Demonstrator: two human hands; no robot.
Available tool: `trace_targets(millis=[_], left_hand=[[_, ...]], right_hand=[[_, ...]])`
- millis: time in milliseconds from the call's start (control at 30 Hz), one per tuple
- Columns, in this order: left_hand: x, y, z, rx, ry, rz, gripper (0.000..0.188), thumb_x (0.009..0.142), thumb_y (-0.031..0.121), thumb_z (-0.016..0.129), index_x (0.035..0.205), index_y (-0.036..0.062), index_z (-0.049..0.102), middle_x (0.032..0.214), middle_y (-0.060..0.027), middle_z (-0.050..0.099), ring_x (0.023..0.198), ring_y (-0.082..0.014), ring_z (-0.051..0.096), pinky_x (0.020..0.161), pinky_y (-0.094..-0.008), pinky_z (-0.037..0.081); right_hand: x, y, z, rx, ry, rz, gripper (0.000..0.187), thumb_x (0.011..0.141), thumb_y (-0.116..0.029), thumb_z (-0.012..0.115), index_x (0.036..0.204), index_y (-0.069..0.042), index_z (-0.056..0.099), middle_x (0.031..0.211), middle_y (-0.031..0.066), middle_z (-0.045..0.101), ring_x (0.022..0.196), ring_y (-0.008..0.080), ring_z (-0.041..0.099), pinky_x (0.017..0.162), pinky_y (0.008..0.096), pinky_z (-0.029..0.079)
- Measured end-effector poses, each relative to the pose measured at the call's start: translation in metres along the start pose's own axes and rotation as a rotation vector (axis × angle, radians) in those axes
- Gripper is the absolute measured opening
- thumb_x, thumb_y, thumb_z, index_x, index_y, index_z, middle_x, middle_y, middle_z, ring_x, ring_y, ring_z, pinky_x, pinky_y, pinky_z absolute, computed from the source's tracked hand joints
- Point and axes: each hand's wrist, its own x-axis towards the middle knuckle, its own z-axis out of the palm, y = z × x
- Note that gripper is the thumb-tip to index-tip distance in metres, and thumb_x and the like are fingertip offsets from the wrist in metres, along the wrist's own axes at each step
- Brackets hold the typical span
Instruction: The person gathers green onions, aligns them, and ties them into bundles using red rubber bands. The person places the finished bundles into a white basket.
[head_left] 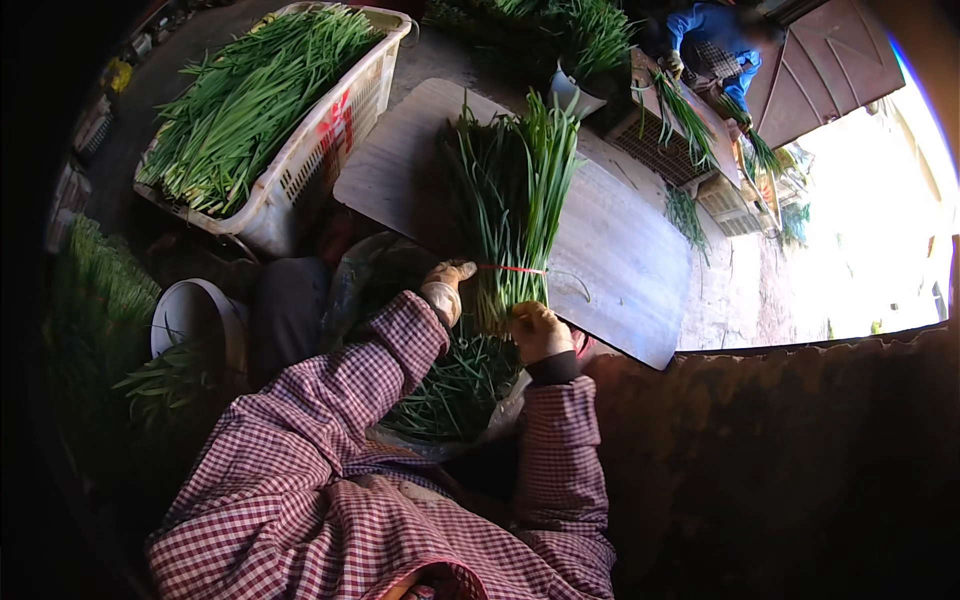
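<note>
A tall bundle of garlic chives (515, 195) stands in front of me, its green leaves fanning away and its pale stems toward me. A thin red tie (512, 268) runs across its lower part. My left hand (445, 288), in a light glove, is closed against the bundle's left side, fingertips at the tie. Gloved as well, my right hand (541, 331) is closed at the lower right of the stems, its fingertips partly hidden. Under the bundle, a grey board (625, 265) slopes down to the right. Loose green leaves (450, 390) lie in a clear plastic bag below my hands.
At the upper left stands a white plastic crate (330, 150) heaped with chives. A white bucket (195, 310) is beside my left leg. Another person in blue (715, 45) handles chives at a low table (650, 90). A dark wall (780, 450) lies to my right.
</note>
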Motion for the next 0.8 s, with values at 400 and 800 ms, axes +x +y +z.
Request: trace_targets(millis=[400, 800], left_hand=[[0.010, -0.008, 0.001, -0.197, -0.106, 0.021, 0.011, 0.078, 0.015, 0.060, 0.085, 0.0060, 0.058, 0.083, -0.0045, 0.060, 0.075, -0.0176, 0.055, 0.074, -0.0317, 0.046], [0.006, 0.021, -0.007, 0.420, 0.143, 0.135, 0.023, 0.084, 0.023, 0.053, 0.082, 0.0003, 0.058, 0.086, -0.0146, 0.058, 0.079, -0.0228, 0.053, 0.075, -0.0353, 0.043]], right_hand=[[0.033, -0.019, 0.039, -0.390, 0.072, -0.547, 0.062, 0.068, -0.012, 0.061, 0.125, -0.006, 0.037, 0.127, 0.0128, 0.039, 0.118, 0.0293, 0.036, 0.099, 0.0390, 0.029], [0.023, -0.044, 0.040, -0.096, -0.202, -0.456, 0.053, 0.082, -0.020, 0.053, 0.128, -0.002, 0.033, 0.133, 0.0158, 0.033, 0.126, 0.0281, 0.027, 0.104, 0.0369, 0.022]])
